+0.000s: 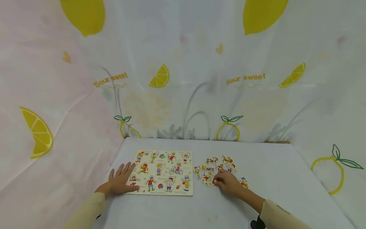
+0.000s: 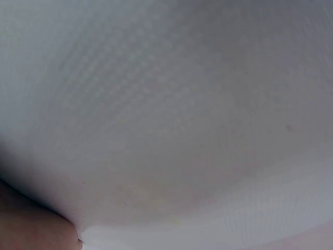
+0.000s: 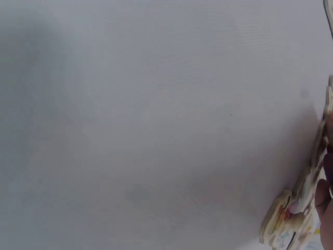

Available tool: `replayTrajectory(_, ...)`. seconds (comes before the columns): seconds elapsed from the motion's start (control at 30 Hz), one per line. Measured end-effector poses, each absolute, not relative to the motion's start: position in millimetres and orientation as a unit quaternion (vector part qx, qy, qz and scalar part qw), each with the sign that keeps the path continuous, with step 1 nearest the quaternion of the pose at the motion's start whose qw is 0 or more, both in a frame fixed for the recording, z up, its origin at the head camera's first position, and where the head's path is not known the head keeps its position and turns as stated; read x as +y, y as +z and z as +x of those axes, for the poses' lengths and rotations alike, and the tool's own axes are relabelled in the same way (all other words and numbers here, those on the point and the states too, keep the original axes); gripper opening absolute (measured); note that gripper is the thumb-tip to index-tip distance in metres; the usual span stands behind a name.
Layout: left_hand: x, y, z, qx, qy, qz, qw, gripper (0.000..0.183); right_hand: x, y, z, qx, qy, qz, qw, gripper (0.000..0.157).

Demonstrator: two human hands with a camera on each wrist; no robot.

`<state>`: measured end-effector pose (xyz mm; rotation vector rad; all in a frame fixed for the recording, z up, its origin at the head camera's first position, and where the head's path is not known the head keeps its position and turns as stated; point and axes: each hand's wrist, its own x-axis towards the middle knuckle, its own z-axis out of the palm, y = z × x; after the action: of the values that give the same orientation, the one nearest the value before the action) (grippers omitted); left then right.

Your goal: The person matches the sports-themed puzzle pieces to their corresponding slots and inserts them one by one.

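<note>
A flat puzzle board (image 1: 164,182) printed with several sports figures lies on the table in the head view. My left hand (image 1: 121,181) rests on its left edge, with the fingers spread and straight. To the board's right is a loose cluster of cut-out figure puzzle pieces (image 1: 207,178). My right hand (image 1: 228,183) is at the near right side of this cluster, fingers bent down among the pieces. Whether they pinch a piece is hidden. In the right wrist view, fingertips (image 3: 323,195) touch the stacked pieces (image 3: 281,221) at the right border.
One figure piece (image 1: 244,182) lies apart, just behind the right wrist. The white-covered table (image 1: 274,178) extends to the right. A lemon-print cloth (image 1: 183,105) hangs behind and at both sides. The left wrist view shows mostly white cloth (image 2: 166,104).
</note>
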<state>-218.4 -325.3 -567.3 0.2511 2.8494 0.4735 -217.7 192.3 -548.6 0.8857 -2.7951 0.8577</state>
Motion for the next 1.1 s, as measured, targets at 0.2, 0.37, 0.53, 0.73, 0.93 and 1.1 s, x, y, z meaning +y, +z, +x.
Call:
replayTrajectory(0.2, -323.2, -561.9, -221.6, 0.975, 0.161, 0.080, 0.131, 0.124, 187.4, -530.7, -229.2, -0.911, 0.272, 0.298, 0.085, 0.008)
replayTrajectory(0.37, -324.4, -552.6, -219.2, 0.973, 0.169, 0.078, 0.133, 0.124, 177.4, -514.4, -246.2, -0.893, 0.309, 0.294, 0.142, 0.009)
replayTrajectory(0.53, -326.7, -548.8, -215.8, 0.974, 0.164, 0.078, 0.136, 0.123, 165.6, -501.6, -258.6, -0.889, 0.324, 0.283, 0.158, 0.007)
replayTrajectory(0.73, -323.8, -548.4, -214.3, 0.973, 0.166, 0.075, 0.145, 0.122, 159.1, -492.6, -260.4, -0.896, 0.323, 0.272, 0.137, 0.010)
replayTrajectory(0.93, -324.0, -556.0, -218.3, 0.975, 0.161, 0.079, 0.131, 0.123, 156.9, -491.8, -262.1, -0.898, 0.327, 0.272, 0.113, 0.011)
replayTrajectory(1.1, -325.5, -561.8, -221.4, 0.976, 0.152, 0.079, 0.135, 0.127, 155.9, -497.1, -265.3, -0.893, 0.320, 0.296, 0.114, 0.012)
